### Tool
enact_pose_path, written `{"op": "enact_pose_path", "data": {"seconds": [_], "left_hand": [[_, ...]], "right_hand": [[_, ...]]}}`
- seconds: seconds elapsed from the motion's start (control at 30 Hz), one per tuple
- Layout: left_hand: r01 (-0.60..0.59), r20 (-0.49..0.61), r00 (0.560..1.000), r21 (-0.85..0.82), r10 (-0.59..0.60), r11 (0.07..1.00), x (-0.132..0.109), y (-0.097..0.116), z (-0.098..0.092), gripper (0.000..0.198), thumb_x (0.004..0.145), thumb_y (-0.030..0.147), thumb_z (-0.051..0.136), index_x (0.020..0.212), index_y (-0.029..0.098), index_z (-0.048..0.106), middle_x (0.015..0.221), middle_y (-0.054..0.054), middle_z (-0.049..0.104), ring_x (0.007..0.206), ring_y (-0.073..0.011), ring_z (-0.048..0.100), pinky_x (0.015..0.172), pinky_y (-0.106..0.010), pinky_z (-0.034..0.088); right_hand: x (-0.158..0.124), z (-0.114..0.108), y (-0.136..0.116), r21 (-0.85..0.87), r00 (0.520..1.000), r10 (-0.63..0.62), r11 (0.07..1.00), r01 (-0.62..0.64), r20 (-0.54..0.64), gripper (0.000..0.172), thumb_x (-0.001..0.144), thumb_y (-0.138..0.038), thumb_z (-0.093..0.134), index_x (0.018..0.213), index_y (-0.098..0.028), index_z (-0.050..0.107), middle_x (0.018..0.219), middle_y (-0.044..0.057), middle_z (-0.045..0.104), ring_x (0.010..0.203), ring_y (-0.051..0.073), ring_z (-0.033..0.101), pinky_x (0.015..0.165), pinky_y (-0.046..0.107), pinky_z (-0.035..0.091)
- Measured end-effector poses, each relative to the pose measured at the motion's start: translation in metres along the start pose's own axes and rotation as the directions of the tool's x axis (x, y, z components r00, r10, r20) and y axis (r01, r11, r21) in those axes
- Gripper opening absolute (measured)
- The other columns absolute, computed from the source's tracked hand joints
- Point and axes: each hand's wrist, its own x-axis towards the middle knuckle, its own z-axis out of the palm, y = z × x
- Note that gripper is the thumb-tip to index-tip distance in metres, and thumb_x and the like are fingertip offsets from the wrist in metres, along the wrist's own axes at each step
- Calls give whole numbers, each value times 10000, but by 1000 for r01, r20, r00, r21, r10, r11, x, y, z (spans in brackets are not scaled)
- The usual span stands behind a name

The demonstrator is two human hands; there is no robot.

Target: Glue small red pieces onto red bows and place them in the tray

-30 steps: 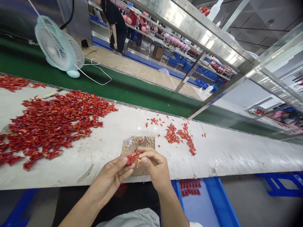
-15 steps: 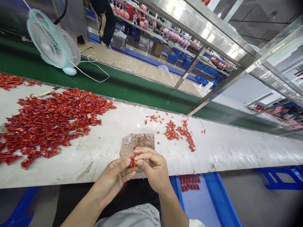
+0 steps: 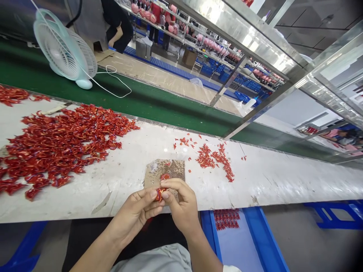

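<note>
A small glossy red piece with yellow and purple marks (image 3: 159,194) is pinched between my two hands, above the table's front edge. My left hand (image 3: 138,207) grips it from the left with thumb and fingers. From the right, the thumb and forefinger of my right hand (image 3: 181,204) close on its other side. Just beyond my fingers, another red piece (image 3: 165,176) lies on a worn brown board (image 3: 153,174). A large heap of similar red pieces (image 3: 65,143) covers the left of the table. Smaller red bits (image 3: 205,156) lie scattered to the right.
A pale blue fan (image 3: 65,49) stands on the green strip (image 3: 159,107) behind the white table (image 3: 272,173). Below the table's edge at right, a blue crate (image 3: 263,238) holds rows of red pieces (image 3: 227,219). Metal posts rise at the right; a person (image 3: 117,26) bends over behind.
My right fingers have shifted slightly on the held piece, and the loose one on the board shows more. The person in the background has bent lower.
</note>
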Motion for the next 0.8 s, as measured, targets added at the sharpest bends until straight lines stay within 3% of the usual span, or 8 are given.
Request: {"op": "enact_pose_path", "data": {"seconds": [0.13,0.3,0.47,0.5,0.57,0.63,0.67,0.8], "left_hand": [[-2,19,1000,47,1,999,-2,-2,2,295,764,356,808,978,165,743,880,-59,744,737,-106,687,705,-187,597],[-60,10,998,166,60,984,-5,2,1,353,732,370,830,1010,176,730,822,-37,728,548,-63,588,550,-155,513],[-219,-104,958,331,266,918,-7,5,-9,399,691,387,855,1023,205,729,786,-17,720,545,-72,551,533,-166,467],[-288,-151,911,434,384,854,-9,5,-11,380,687,381,858,1007,216,733,808,-12,724,558,-68,537,544,-165,461],[-407,-128,732,706,670,580,-14,2,-15,308,716,350,842,982,242,732,870,2,730,559,-56,500,545,-167,441],[-462,111,529,869,842,176,-18,-2,-19,228,767,268,805,975,251,713,958,4,730,607,-64,537,561,-181,442],[-484,251,461,875,851,4,-19,-3,-21,219,784,213,785,982,251,698,1008,0,725,676,-77,584,590,-188,457],[-463,607,347,774,715,-432,-11,4,-31,316,787,119,761,1065,225,655,1066,-36,719,997,-158,659,817,-258,524]], "right_hand": [[-1,-4,0,27,997,25,999,-27,78,161,899,-240,710,1050,-282,747,1066,43,731,1026,203,672,935,361,526],[-4,-2,5,35,998,31,999,-32,53,258,892,-293,718,1149,-293,710,1113,52,700,1064,218,652,959,371,512],[-7,10,6,344,971,235,909,-234,37,377,878,-451,709,1204,-268,658,1077,66,717,992,225,693,896,367,564],[-8,12,4,418,963,259,869,-264,69,388,882,-479,693,1195,-251,660,1060,74,726,977,231,701,880,372,574],[-9,17,2,517,945,288,792,-325,153,400,866,-474,715,1173,-222,673,1067,90,736,994,244,705,886,385,579],[-11,22,3,569,920,320,724,-390,225,397,824,-405,778,1157,-209,686,1093,94,738,1029,246,698,910,382,570],[-12,25,5,585,908,342,695,-418,242,383,810,-370,796,1141,-206,694,1088,91,742,1032,242,697,918,376,565],[-16,27,15,581,886,415,676,-453,208,321,796,-353,802,1058,-189,717,1018,90,758,975,236,710,892,375,574]]}}
